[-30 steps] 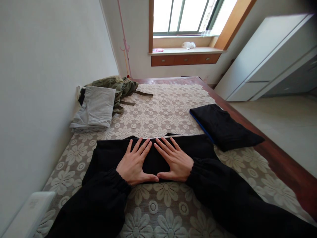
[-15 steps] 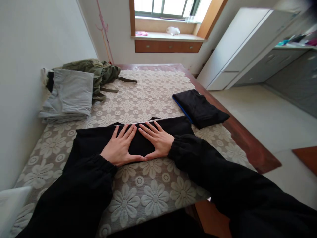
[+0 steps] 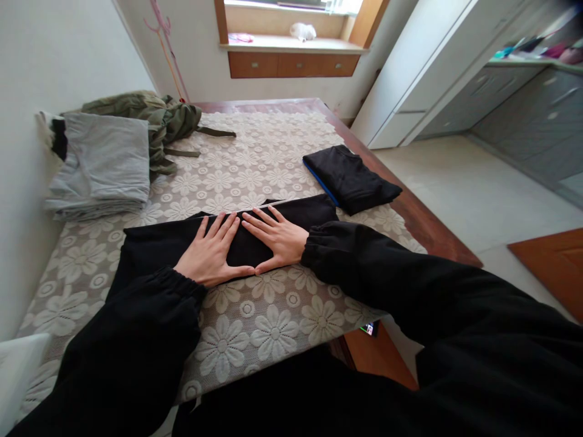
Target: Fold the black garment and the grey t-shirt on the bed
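Note:
A folded black garment (image 3: 157, 244) lies across the near part of the table, a thin white line along its far edge. My left hand (image 3: 212, 252) rests flat on it with the fingers spread. Beside it, my right hand (image 3: 280, 238) also presses flat on the cloth, fingers apart. The two thumbs meet at the tips near the garment's front edge. Part of the garment is hidden under my hands and sleeves, and its exact kind cannot be made out.
A lace flower-patterned tablecloth (image 3: 276, 334) covers the wooden-edged table. Folded grey clothing (image 3: 107, 158) and an olive-green strapped bag (image 3: 180, 118) sit at the back left. A folded black garment with a blue edge (image 3: 348, 179) lies at the right. An orange-brown stool (image 3: 382, 358) stands below the front edge.
The camera view has shifted, so everything sits slightly higher and further left. Both hands keep the same flat pose on the black garment.

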Demonstrator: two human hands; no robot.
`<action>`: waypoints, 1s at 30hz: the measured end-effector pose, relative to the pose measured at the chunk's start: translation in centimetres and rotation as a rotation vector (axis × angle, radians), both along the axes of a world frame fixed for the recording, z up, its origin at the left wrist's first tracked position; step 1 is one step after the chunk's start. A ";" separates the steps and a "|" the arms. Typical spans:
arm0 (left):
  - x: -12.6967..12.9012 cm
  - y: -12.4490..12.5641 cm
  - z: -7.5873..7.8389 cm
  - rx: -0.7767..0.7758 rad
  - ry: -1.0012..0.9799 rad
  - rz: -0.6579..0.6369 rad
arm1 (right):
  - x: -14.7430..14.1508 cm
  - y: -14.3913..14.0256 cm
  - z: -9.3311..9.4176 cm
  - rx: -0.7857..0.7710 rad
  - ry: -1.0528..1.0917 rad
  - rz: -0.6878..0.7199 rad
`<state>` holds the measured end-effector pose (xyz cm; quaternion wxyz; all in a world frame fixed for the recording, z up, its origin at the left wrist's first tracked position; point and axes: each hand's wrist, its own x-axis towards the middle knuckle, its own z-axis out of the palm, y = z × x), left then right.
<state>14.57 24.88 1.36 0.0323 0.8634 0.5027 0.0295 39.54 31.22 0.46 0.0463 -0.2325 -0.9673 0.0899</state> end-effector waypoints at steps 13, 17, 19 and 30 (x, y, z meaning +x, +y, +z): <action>-0.1 0.2 -0.1 0.008 0.030 -0.031 | 0.1 0.3 -0.7 -0.010 0.059 0.008; 0.0 0.2 -0.2 -0.002 0.033 -0.022 | 0.1 0.4 -0.7 -0.017 0.074 0.012; 0.0 0.2 -0.2 -0.001 0.030 -0.019 | 0.2 0.4 -0.7 -0.017 0.082 0.010; -0.1 0.2 -0.2 -0.013 0.019 -0.020 | 0.2 0.4 -1.1 0.023 0.070 0.011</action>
